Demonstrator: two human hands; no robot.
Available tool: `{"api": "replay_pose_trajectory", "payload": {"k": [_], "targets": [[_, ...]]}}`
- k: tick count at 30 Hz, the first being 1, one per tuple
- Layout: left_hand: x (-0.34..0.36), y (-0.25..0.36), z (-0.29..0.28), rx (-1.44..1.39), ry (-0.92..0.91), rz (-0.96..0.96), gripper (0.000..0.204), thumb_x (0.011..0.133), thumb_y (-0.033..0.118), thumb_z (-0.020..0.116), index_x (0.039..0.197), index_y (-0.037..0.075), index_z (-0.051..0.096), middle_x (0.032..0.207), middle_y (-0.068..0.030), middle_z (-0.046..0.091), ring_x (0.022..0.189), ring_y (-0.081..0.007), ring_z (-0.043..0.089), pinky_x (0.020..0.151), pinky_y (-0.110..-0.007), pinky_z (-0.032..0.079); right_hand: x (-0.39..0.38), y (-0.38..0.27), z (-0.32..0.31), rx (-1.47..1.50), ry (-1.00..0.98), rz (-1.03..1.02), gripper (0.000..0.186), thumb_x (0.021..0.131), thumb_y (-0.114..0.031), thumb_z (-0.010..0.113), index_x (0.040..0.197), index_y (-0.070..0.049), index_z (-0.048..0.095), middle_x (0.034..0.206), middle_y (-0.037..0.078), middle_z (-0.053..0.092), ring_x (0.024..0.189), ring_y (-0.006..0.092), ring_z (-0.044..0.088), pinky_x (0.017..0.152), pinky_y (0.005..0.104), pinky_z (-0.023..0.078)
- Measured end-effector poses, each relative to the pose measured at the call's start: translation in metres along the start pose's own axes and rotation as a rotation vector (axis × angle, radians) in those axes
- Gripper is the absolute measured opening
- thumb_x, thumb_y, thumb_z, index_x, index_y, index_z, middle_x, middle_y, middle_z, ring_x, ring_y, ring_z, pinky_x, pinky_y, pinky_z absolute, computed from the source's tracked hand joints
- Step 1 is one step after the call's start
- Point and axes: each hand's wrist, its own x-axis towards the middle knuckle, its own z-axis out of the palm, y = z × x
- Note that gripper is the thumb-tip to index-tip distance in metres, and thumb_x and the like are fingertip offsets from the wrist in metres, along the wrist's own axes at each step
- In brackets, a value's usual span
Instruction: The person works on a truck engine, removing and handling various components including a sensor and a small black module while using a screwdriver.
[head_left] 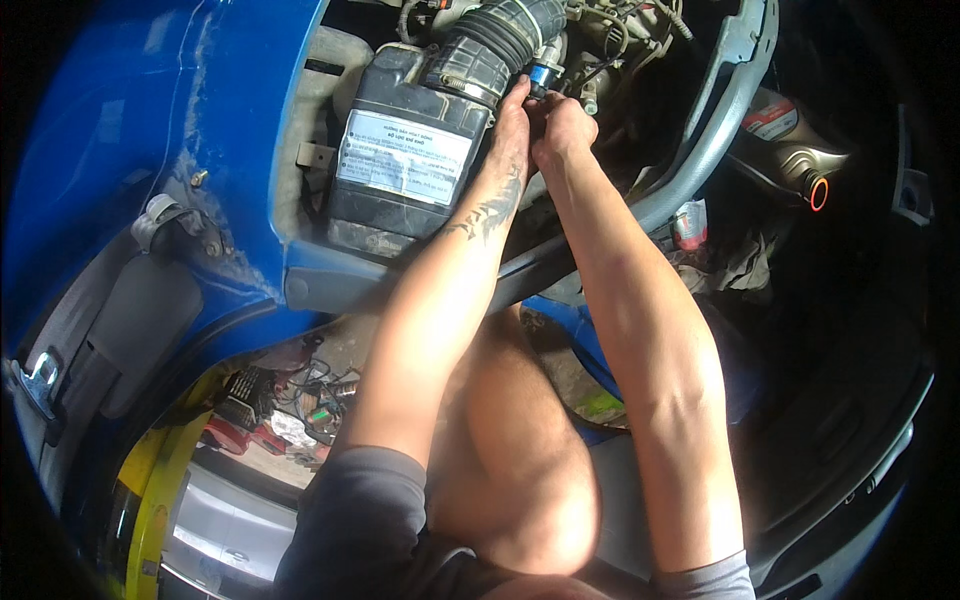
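Both hands are close together in the engine bay, beside a black air filter box (400,130) with a white label. My left hand (512,118) has its thumb up against a small dark cylinder with a blue band (541,75), and its other fingers are mostly hidden. My right hand (568,128) is closed right beside it, knuckles up. Whatever lies within its fingers is hidden. Left of the cylinder, a ribbed black air intake hose (490,50) runs up from the filter box, with a metal clamp around its lower end.
Hoses and metal engine parts (625,30) crowd the far side. A grey body edge (690,175) curves along the right. Beyond it lie a bottle with an orange-rimmed neck (810,165) and crumpled cloth (745,265). Blue bodywork (100,120) is at left; tools and cables (310,400) lie below.
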Motion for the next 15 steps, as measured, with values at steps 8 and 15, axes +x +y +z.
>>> {"api": "replay_pose_trajectory", "payload": {"k": [8,15], "targets": [[-0.009,0.002,0.008,-0.009,0.053,-0.01,0.034,0.085,0.045,0.063,0.078,0.012,0.059,0.069,-0.0025,0.059,0.064,-0.0202,0.056,0.062,-0.031,0.045,-0.008,-0.004,0.003,-0.07,0.037,-0.023,0.01,0.08,-0.002,0.059,0.075,0.006,0.062,0.071,0.015,0.065,0.059,0.0237,0.061,0.055,0.0371,0.05],[-0.002,0.003,0.001,-0.003,0.008,0.032,0.031,0.087,0.043,0.061,0.081,0.012,0.061,0.072,-0.005,0.062,0.066,-0.0199,0.058,0.063,-0.03,0.046,-0.016,-0.006,0.004,0.033,-0.067,-0.005,0.01,0.078,0.001,0.059,0.072,0.008,0.059,0.07,0.016,0.063,0.057,0.025,0.061,0.053,0.0364,0.05]]}}
